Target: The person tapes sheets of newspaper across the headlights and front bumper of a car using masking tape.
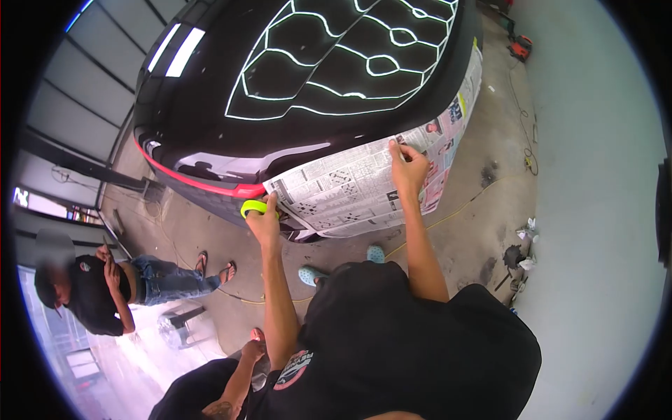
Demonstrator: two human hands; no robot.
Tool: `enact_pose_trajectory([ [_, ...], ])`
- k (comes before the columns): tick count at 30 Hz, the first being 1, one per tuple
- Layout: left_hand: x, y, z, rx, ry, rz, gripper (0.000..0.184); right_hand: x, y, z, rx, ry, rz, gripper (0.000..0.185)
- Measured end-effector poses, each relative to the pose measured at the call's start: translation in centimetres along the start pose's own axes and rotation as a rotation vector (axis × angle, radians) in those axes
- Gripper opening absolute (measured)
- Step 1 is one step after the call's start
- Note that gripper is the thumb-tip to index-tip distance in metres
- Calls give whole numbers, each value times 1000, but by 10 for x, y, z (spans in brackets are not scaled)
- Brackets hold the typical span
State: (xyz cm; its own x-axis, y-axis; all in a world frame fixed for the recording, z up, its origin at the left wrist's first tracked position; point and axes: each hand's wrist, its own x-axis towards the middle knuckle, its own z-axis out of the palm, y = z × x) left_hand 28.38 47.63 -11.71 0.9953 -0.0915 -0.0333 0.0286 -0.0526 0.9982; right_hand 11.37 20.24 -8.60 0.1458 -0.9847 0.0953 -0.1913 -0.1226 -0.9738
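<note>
Left hand (263, 222) grips ring-shaped tape roll (253, 204); right hand (410, 171) curls at printed newspaper (343, 190), pinch unclear.

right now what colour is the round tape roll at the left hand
The round tape roll at the left hand is bright yellow-green, best seen in the head view.

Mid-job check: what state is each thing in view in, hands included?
Black car: glossy, reflecting hexagonal lights
Newspaper: spread out, covering part of the car
Red trim: uncovered
Green tape roll: held
Left hand: closed around the roll
Right hand: fingers at the newspaper's upper edge, grip unclear
</note>
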Motion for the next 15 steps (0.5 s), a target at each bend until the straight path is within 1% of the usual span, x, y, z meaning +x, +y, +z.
enact_pose_trajectory([
  [3, -3, 11, 7, 24, 48, 83, 16, 0, 0, -4, 35, -25, -39, 31],
  [4, -6, 14, 9, 20, 61, 60, 17, -2, -1, -7, 55, -23, -50, 29],
  [6, -11, 24, 11, 10, 78, 15, 18, -4, 4, -15, 79, -104, -55, 37],
  [9, -6, 13, 14, -14, 135, 21, 20, -8, 19, -32, 83, -211, -62, 55],
  [10, -5, 9, 16, -24, 144, 14, 21, -8, 26, -35, 108, -217, -98, 54],
  [11, -3, 8, 13, -23, 111, -38, 26, -11, 34, -38, 131, -217, -131, 54],
  [12, -5, 13, 14, 46, 122, -54, 27, -13, 37, -40, 153, -214, -162, 53],
  [14, -4, 8, 16, 17, 134, -25, 27, -13, 39, -42, 164, -201, -145, 53],
  [15, -3, 7, 15, 61, 138, -20, 27, -14, 36, -42, 158, -187, -134, 52],
])
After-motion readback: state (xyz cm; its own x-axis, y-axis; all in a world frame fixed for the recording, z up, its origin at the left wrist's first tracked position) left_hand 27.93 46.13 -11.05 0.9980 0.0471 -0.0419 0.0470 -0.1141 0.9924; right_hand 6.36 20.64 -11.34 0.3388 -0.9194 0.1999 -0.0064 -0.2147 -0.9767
